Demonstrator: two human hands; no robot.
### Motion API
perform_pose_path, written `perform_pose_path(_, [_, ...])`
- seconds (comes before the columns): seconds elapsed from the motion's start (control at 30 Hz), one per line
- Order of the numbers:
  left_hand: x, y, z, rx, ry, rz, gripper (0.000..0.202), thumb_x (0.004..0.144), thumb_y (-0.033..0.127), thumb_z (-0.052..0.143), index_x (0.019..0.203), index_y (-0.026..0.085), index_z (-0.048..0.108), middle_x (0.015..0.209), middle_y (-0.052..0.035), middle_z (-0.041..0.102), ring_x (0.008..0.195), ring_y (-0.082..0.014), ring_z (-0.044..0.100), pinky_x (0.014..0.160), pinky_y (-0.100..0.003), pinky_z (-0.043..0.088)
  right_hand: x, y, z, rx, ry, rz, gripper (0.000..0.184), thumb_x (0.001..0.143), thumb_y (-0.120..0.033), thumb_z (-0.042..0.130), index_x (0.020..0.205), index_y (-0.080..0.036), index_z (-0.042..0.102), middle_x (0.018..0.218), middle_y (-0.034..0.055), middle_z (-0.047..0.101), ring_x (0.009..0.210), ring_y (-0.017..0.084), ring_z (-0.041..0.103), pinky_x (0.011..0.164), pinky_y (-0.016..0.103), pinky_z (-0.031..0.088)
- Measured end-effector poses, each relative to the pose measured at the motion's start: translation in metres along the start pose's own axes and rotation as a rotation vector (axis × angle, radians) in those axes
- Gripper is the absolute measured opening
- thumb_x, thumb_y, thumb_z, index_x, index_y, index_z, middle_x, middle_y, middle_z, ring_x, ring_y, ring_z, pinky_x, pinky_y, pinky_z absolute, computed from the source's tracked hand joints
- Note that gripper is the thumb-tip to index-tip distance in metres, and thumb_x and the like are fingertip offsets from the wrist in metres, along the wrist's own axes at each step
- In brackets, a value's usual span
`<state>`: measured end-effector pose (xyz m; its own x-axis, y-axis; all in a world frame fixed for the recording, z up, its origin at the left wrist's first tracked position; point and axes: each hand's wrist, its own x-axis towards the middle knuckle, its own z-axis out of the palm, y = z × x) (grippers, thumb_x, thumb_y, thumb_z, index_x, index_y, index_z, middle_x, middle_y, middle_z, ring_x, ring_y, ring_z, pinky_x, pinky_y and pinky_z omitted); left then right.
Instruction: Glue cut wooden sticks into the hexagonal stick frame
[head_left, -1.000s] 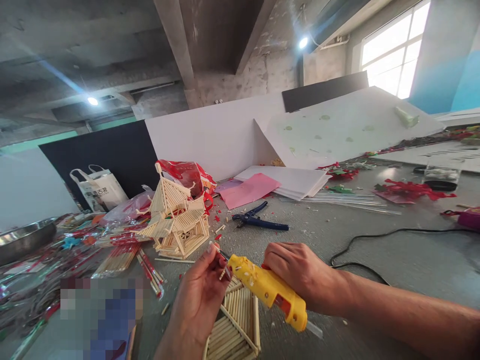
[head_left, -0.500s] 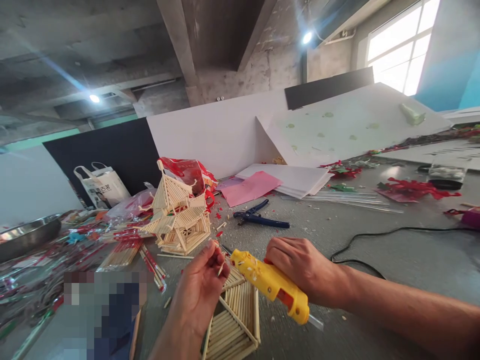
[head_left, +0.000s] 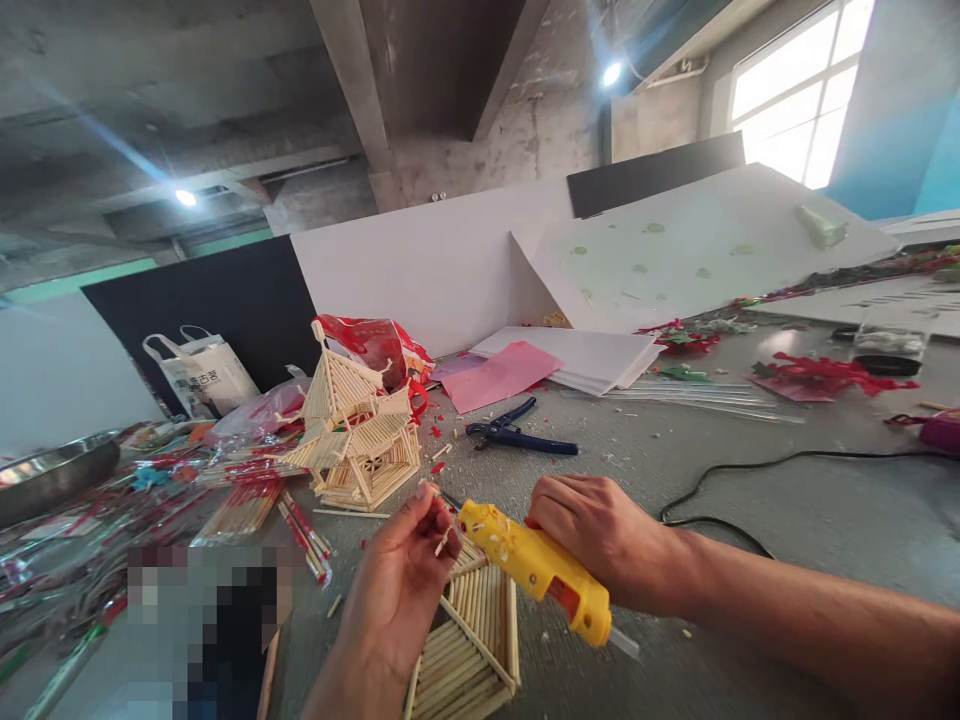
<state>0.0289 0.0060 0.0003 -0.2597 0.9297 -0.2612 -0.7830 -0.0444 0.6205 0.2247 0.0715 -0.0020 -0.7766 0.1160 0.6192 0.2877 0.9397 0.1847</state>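
My right hand (head_left: pixel 600 535) is wrapped round a yellow hot glue gun (head_left: pixel 536 560), its nozzle pointing left and a clear glue stick jutting from its rear. My left hand (head_left: pixel 409 560) is closed in a pinch at the nozzle tip. Between its fingers shows a small pale stick piece (head_left: pixel 442 542), partly hidden. Below both hands lies a flat panel of wooden sticks (head_left: pixel 469 650) with a many-sided outline, its left part covered by my left hand and wrist. Just beyond stands a tiered pavilion model (head_left: pixel 367 440) of the same sticks.
Blue-handled cutters (head_left: pixel 521 437) lie past the glue gun. A black cord (head_left: pixel 720 468) curves across the right side. Packs of sticks (head_left: pixel 244 510) and plastic wrappers crowd the left, near a metal bowl (head_left: pixel 60 470). Pink paper (head_left: pixel 501 374) and white boards (head_left: pixel 592 352) lie behind.
Both hands keep almost the same pose, with the glue gun still at the left fingertips. The whole view has shifted very slightly.
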Motion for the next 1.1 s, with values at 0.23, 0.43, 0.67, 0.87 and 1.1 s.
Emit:
perform_pose_path(0.23, [-0.003, 0.021, -0.011, 0.514, -0.127, 0.222, 0.013, 0.061, 0.022, 0.075, 0.067, 0.014, 0.067, 0.068, 0.0003, 0.06, 0.064, -0.0092, 0.052, 0.062, -0.021, 0.042, -0.002, 0.03, 0.0, -0.17, -0.183, 0.333, 0.006, 0.075, -0.014, 0.045, 0.078, -0.015, 0.05, 0.073, 0.0042, 0.055, 0.059, 0.011, 0.047, 0.051, 0.023, 0.03])
perform_pose_path(0.43, [-0.004, 0.046, -0.024, 1.499, -0.268, 0.373, 0.013, 0.066, 0.031, 0.069, 0.063, 0.018, 0.069, 0.066, -0.0017, 0.061, 0.065, -0.0134, 0.053, 0.064, -0.024, 0.037, -0.006, 0.07, 0.007, -0.225, -0.414, 0.588, 0.009, 0.076, -0.017, 0.041, 0.081, -0.015, 0.048, 0.085, 0.0074, 0.058, 0.065, 0.013, 0.052, 0.051, 0.024, 0.024])
perform_pose_path(0.67, [0.008, 0.044, -0.045, 1.781, -0.481, 0.343, 0.005, 0.062, 0.025, 0.067, 0.059, 0.022, 0.069, 0.063, -0.0015, 0.062, 0.057, -0.0122, 0.051, 0.053, -0.022, 0.029, -0.016, 0.08, 0.026, -0.152, -0.455, 0.559, 0.018, 0.084, -0.031, 0.037, 0.079, -0.017, 0.047, 0.081, 0.0059, 0.058, 0.066, 0.014, 0.052, 0.051, 0.025, 0.021])
perform_pose_path(0.87, [0.008, 0.043, -0.034, 2.042, -0.596, 0.265, 0.01, 0.063, 0.022, 0.061, 0.062, 0.022, 0.07, 0.064, -0.003, 0.063, 0.057, -0.0133, 0.052, 0.052, -0.024, 0.028, -0.017, 0.081, 0.03, -0.142, -0.46, 0.539, 0.025, 0.085, -0.039, 0.036, 0.075, -0.018, 0.045, 0.077, 0.0055, 0.056, 0.066, 0.015, 0.051, 0.052, 0.025, 0.023])
perform_pose_path(1.1, [0.01, 0.044, -0.018, 2.24, -0.709, 0.166, 0.016, 0.066, 0.022, 0.053, 0.061, 0.018, 0.068, 0.067, -0.0054, 0.064, 0.056, -0.0123, 0.048, 0.054, -0.026, 0.027, -0.019, 0.085, 0.033, -0.146, -0.438, 0.512, 0.036, 0.085, -0.05, 0.034, 0.075, -0.018, 0.046, 0.076, 0.0056, 0.056, 0.067, 0.015, 0.051, 0.053, 0.026, 0.025])
